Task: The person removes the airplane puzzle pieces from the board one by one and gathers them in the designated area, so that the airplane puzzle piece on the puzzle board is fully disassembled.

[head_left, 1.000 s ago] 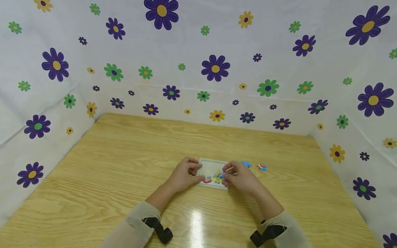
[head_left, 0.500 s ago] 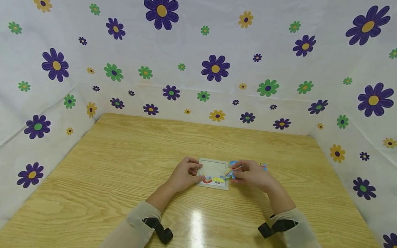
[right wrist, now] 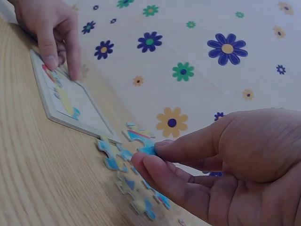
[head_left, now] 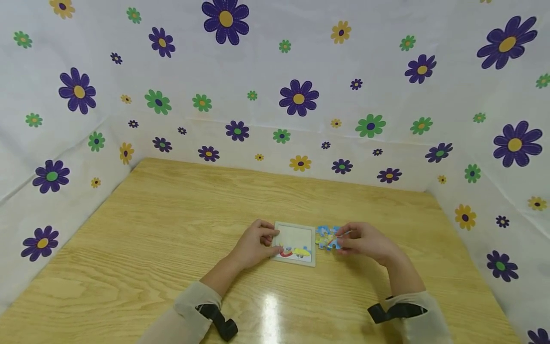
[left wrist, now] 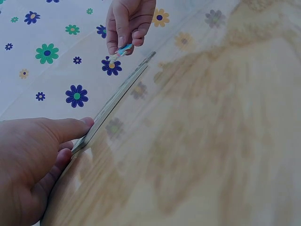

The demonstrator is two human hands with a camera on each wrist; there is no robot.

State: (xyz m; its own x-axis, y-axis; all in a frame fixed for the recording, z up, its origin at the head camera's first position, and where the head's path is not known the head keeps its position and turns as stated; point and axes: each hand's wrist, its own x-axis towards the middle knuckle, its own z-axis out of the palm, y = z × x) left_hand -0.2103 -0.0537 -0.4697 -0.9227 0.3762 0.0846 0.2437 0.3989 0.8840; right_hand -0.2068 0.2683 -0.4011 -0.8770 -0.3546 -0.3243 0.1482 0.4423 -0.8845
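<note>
The person's left hand [head_left: 253, 243] grips the left edge of a pale puzzle tray [head_left: 294, 266], thumb on top and fingers at the rim. Along the tray's lower side lie fitted jigsaw pieces [head_left: 302, 252] with yellow and red print; its upper part is bare. Just right of the tray, the right hand [head_left: 365, 242] pinches a blue jigsaw piece [right wrist: 146, 149] between thumb and fingers. This held piece [left wrist: 124, 50] is above the table in the left wrist view. Under the right hand, several loose jigsaw pieces [right wrist: 111, 156] lie on the table, partly hidden by its fingers.
The wooden table [head_left: 180, 210] carries the tray near its middle. White cloth [head_left: 258, 62] printed with flowers encloses the back and both sides. Black straps [head_left: 216, 320] circle both sleeves.
The right hand has moved right, off the tray. A blue piece seen over the tray's right part is gone from there. The left hand has kept its grip on the tray.
</note>
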